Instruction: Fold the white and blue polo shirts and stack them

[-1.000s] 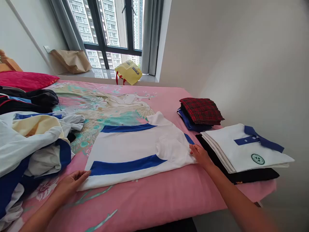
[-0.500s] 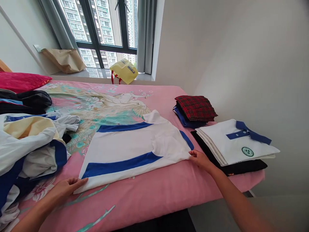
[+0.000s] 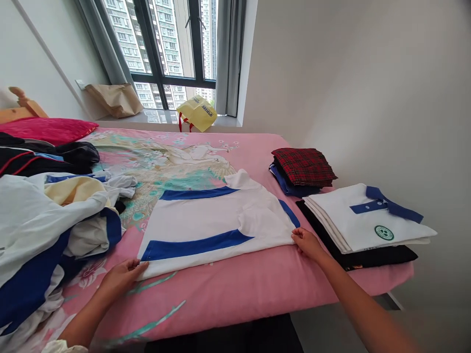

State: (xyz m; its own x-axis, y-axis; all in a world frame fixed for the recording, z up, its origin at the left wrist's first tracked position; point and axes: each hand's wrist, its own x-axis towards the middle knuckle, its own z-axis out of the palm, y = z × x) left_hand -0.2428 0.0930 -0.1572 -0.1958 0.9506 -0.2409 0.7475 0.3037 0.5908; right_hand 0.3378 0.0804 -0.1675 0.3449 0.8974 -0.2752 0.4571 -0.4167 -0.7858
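Note:
A white shirt (image 3: 198, 217) with blue side panels and a blue collar edge lies flat on the pink bed sheet (image 3: 235, 284), its sleeves folded inward. My left hand (image 3: 123, 274) pinches its near hem corner, thumb and fingers closed on the cloth. At the collar end, my right hand (image 3: 307, 242) grips the near shoulder corner between thumb and fingers. Right of that hand is a stack of folded white polo shirts (image 3: 360, 225), the top one with a blue collar and a round green badge, resting on black folded clothing (image 3: 390, 256).
Rumpled white and blue clothes (image 3: 44, 220) are heaped on the left, with dark garments (image 3: 47, 157) and a red pillow (image 3: 51, 128) behind. A red plaid folded garment (image 3: 303, 166) tops another pile. A paper bag (image 3: 116, 100) and yellow bag (image 3: 197, 113) sit at the window.
The view has swung slightly left, so things appear further right. Both hands still hold the shirt's near corners, and the shirt keeps nearly the same shape.

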